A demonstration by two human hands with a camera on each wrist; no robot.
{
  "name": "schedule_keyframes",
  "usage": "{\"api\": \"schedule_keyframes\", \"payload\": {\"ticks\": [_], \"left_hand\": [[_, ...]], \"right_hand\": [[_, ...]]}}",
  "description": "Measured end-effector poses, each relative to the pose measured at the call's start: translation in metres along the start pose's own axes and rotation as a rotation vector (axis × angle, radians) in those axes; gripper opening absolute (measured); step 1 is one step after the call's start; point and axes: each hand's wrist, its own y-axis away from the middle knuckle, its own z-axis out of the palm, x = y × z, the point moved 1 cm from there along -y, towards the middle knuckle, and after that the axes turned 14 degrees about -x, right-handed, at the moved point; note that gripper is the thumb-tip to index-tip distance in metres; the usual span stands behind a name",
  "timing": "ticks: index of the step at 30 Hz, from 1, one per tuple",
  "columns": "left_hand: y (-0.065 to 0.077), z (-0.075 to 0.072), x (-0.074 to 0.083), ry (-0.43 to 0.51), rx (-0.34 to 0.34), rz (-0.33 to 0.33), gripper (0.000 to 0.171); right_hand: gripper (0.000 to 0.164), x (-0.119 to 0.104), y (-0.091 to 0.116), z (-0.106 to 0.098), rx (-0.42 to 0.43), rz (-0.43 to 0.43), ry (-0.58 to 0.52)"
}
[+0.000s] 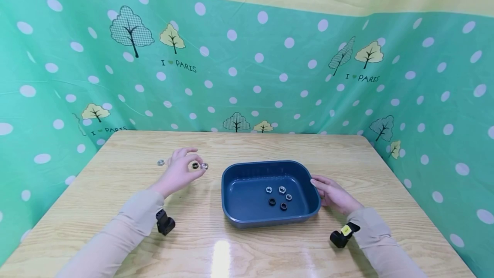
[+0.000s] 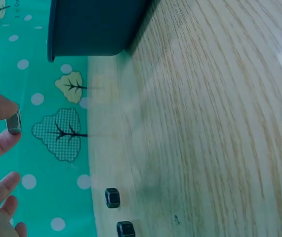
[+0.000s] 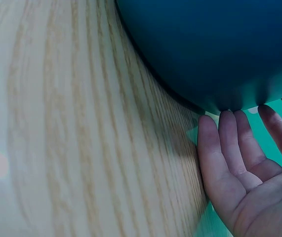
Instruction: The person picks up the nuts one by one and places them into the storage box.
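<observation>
My left hand (image 1: 180, 171) is above the table, left of a dark blue tray (image 1: 227, 192). Between its thumb and a fingertip it pinches a silver nut (image 1: 204, 166), seen edge-on as a nut (image 2: 14, 123) in the left wrist view; the other fingers are spread. A black nut (image 1: 195, 165) shows through the gap between thumb and finger, on the wood. Farther left lies another silver nut (image 1: 160, 162). At the tray's right end, my right hand (image 1: 334, 193) touches the outer wall with extended fingers (image 3: 229, 143). Several silver and black nuts (image 1: 282, 190) lie on the tray floor.
The wooden table (image 1: 185, 243) runs back to a green polka-dot curtain (image 1: 247, 72), which also hangs along both sides. Each wrist carries a small black camera, the left camera (image 1: 165, 222) and the right camera (image 1: 341, 237).
</observation>
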Motion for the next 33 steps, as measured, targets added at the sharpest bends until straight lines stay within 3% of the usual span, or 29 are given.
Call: {"api": "schedule_keyframes", "payload": {"ticks": [23,33], "left_hand": [[-0.016,0.000,0.048,-0.009,-0.012,0.139,0.012],[-0.025,0.001,0.071,-0.004,-0.057,0.170,0.011]], "right_hand": [[0.065,0.000,0.000,0.000,0.021,0.005,0.003],[0.067,-0.001,0.000,0.001,0.022,0.011,-0.001]]}}
